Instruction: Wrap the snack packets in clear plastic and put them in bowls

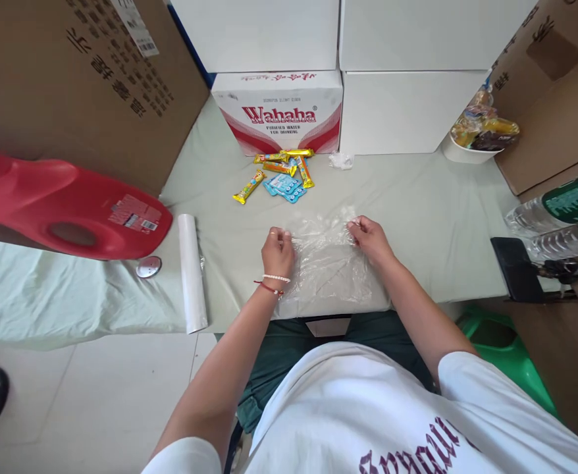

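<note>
A clear plastic bag (326, 260) lies flat on the pale green table cover (417, 217) in front of me. My left hand (278, 252) pinches the bag's far left corner with closed fingers. My right hand (368, 238) pinches the bag's far right corner the same way. Beyond the bag lies a small pile of snack packets (282, 176), yellow bars and blue packs, untouched.
A white roll of bags (191, 271) lies left of my hands, beside a red jug (66, 207) on its side and a round metal lid (149, 266). Cardboard and white boxes, one marked Wahaha (279, 108), line the back. A bowl of snacks (476, 135) and water bottles (555, 207) sit right.
</note>
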### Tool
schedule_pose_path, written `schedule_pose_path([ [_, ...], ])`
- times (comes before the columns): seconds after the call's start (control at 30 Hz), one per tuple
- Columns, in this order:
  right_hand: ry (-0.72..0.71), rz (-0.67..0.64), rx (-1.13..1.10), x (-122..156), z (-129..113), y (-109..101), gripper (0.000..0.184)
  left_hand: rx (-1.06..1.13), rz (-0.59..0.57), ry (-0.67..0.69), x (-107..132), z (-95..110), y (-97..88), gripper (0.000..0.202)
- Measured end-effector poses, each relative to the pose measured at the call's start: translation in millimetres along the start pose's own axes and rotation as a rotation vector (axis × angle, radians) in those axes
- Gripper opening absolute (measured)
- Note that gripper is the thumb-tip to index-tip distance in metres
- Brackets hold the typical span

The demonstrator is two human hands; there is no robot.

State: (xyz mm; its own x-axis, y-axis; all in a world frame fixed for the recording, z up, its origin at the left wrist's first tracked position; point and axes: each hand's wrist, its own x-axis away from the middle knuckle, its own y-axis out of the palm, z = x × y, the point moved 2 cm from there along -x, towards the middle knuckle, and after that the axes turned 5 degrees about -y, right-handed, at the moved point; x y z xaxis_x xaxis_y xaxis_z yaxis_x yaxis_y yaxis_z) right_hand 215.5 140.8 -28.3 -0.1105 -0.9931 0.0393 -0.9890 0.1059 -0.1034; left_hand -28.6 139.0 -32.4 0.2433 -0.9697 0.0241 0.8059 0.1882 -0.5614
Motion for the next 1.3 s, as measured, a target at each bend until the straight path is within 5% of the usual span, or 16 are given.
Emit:
schedule_pose_path([
  [0.13,0.081,0.101,-0.032,7,6,-15,0.033,0.19,0.139,-0.146,-4,-11,-3.0,0.015],
  [0.27,-0.034,0.197,0.138,-4,14,-18,0.03,0.179,0.254,-0.17,-16,-6,-7.6,0.01],
  [0.4,-0.132,0.233,0.337,-25,16,-17,0.029,0.034,0.444,0.023,-10,10,-20.0,0.012],
  [0.47,-0.129,0.207,0.428,-33,12,-17,0.035,-0.146,0.337,0.231,1,17,-19.9,0.017],
  [0.53,-0.169,0.196,0.57,-36,2,-19,0.05,-0.336,0.086,0.372,13,17,-13.7,0.03],
  [0.63,-0.342,0.151,0.814,-21,-17,-20,0.067,-0.555,-0.165,0.388,28,5,-3.8,0.047],
  [0.73,-0.516,-0.098,0.957,16,-20,-18,0.068,-0.659,-0.23,0.341,34,-7,0.9,0.063],
  [0.83,-0.532,-0.333,1.036,63,-2,-24,0.066,-0.692,-0.214,0.307,35,-13,0.0,0.07],
  [1.0,-0.482,-0.299,0.958,99,11,-64,0.061,-0.7,-0.206,0.337,39,-16,-5.6,0.071],
  [1.1,-0.454,-0.113,0.812,79,-10,-77,0.05,-0.697,-0.21,0.323,42,-16,-6.9,0.07],
  [1.17,-0.383,-0.012,0.721,49,-27,-68,0.04,-0.694,-0.212,0.316,42,-16,-6.8,0.07],
  [1.3,-0.355,-0.17,0.715,-38,-49,8,0.033,-0.682,-0.221,0.323,41,-17,-6.6,0.07],
])
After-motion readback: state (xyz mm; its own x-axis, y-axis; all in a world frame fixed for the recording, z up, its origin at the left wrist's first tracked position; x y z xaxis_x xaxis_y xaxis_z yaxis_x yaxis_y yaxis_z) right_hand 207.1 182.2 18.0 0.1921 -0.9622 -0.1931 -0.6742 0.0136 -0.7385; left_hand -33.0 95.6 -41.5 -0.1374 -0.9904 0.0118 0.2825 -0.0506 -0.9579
